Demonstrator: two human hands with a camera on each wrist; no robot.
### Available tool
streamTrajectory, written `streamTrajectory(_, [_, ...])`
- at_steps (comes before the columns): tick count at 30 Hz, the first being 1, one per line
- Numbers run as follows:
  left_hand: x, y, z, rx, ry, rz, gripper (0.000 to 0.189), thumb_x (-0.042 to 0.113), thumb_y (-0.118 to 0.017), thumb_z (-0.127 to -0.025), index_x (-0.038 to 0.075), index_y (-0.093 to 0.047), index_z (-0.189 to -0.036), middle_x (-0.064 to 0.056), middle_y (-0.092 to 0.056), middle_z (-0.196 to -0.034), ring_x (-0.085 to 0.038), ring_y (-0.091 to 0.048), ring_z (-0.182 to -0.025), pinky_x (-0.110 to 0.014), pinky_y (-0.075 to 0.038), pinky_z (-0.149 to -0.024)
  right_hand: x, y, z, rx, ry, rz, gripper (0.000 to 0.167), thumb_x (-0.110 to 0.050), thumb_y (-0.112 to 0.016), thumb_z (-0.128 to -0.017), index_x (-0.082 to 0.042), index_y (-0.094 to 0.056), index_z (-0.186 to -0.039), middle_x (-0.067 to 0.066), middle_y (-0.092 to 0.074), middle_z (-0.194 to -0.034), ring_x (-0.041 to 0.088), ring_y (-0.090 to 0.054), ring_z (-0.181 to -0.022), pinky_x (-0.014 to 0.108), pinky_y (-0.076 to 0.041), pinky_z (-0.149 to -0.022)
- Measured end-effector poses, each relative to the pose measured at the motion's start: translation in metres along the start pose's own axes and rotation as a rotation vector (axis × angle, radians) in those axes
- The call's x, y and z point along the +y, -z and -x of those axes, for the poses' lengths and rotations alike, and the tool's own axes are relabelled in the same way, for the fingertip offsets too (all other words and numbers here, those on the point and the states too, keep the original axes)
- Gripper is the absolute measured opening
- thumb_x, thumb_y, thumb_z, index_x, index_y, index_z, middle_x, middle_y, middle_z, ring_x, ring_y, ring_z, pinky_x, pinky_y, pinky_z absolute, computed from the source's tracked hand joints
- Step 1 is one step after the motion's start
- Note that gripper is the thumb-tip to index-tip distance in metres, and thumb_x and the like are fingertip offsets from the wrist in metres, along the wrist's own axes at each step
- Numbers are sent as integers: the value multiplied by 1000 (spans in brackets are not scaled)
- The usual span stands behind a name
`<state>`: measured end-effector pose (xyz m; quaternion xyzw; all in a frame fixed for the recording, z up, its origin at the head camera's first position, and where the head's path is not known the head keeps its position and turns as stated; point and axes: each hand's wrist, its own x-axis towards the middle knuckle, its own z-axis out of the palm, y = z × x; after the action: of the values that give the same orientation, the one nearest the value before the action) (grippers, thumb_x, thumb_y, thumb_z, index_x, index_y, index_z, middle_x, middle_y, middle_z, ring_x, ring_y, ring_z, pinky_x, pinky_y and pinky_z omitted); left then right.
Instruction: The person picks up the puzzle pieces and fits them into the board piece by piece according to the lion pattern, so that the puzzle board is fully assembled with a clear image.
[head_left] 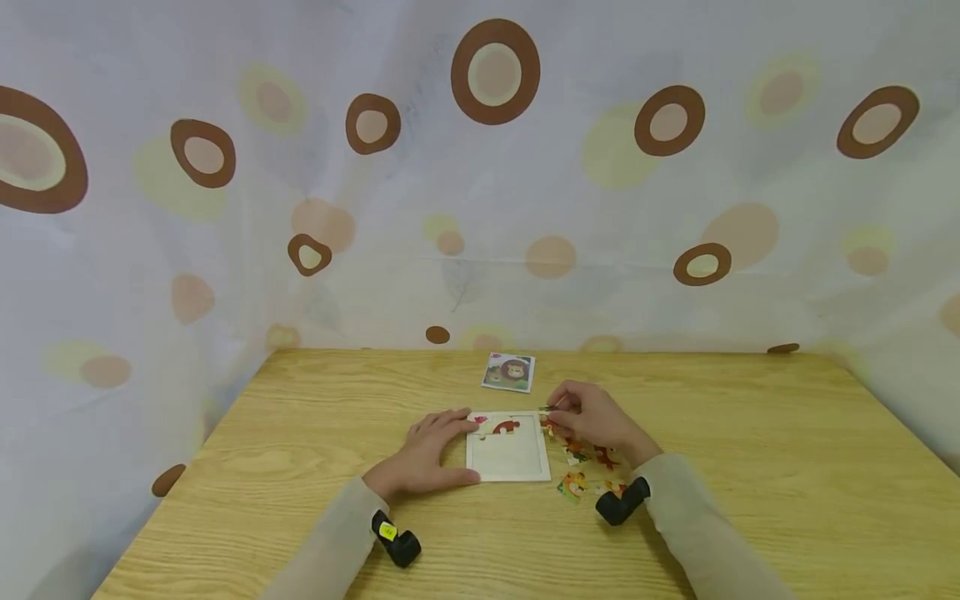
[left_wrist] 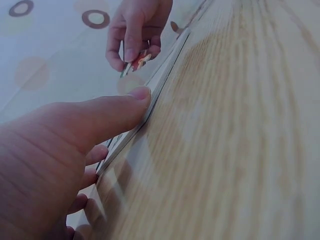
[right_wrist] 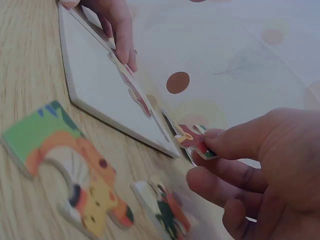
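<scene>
Puzzle piece (right_wrist: 194, 140) pinched beside a square white tray (head_left: 512, 458)

Background: a creased pale sheet (head_left: 405, 196), printed with rounded brown rings. Beneath both hands, a table (head_left: 300, 425) finished in wavy straw-coloured wood grain. The tray's left side is touched by the left hand (head_left: 429, 457), its fingers extended, thumb spread apart. Tray thin, low-rimmed; a few printed pieces (head_left: 506, 427) are contained along its far part, just right of the left fingertips. A flat card (head_left: 508, 372), lion-printed, is laid ahead and left of the right fingers. Loose pieces (head_left: 572, 486), knobbed and multicoloured, are scattered nearer than those fingers. The puzzle piece, thin and irregular, is gripped between thumb and fingers of the right hand (head_left: 598, 417), near the tray's far right corner.
</scene>
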<state>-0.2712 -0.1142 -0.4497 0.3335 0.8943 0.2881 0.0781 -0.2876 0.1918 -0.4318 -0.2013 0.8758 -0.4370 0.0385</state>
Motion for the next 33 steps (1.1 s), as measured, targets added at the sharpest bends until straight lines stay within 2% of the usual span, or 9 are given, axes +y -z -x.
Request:
streamTrajectory(7, [-1,0,0,-7,5,-8,70,48,-69,-85,16,-45,-143,-9,-28,-157,-38,-19,-144,-61,-15,-109,-8,-15,-7,-19,5,5,12,-10,-63,-93,-2,-63,-101,7,-66,-84,14,-58,-69,26,-47,-61])
streamTrajectory(11, [0,0,-1,-5,-1,-1,70,48,-68,-85,16,-45,-143,-10,-28,-157,-38,-19,-144,-62,-15,-109,-11,-21,-10,2,-15,-4,10,-8,-64,-92,-2,-64,-99,7,-65,-81,14,-55,-65,26,-45,-59])
streamTrajectory(18, [3,1,-2,-6,1,-4,68,46,-69,-85,17,-46,-142,-9,-29,-157,-38,-19,-144,-61,-15,-110,-11,-28,-16,40,-12,76,9,-10,-67,-90,-3,-66,-96,4,-64,-75,11,-51,-60,25,-41,-55])
streamTrajectory(23, [2,1,-3,-7,-2,-7,69,47,-68,-85,17,-46,-142,-9,-28,-157,-38,-19,-144,-61,-15,-110,-17,-32,-21,57,-75,105,7,-10,-67,-88,-4,-66,-92,5,-62,-72,13,-48,-55,26,-39,-51])
streamTrajectory(28, [-1,1,-1,-1,-4,-8,69,47,-68,-85,16,-46,-142,-11,-28,-157,-38,-21,-143,-62,-16,-109,-22,-38,-26,57,-147,126,4,-12,-68,-87,-8,-66,-86,1,-58,-63,11,-42,-48,24,-35,-48])
streamTrajectory(33, [-1,1,1,3,-6,-1,69,47,-69,-85,16,-46,-142,-10,-29,-157,-38,-21,-143,-62,-16,-109,-29,-41,-27,75,-180,171,7,-12,-70,-86,-10,-67,-80,-1,-53,-55,9,-35,-45,23,-32,-48])
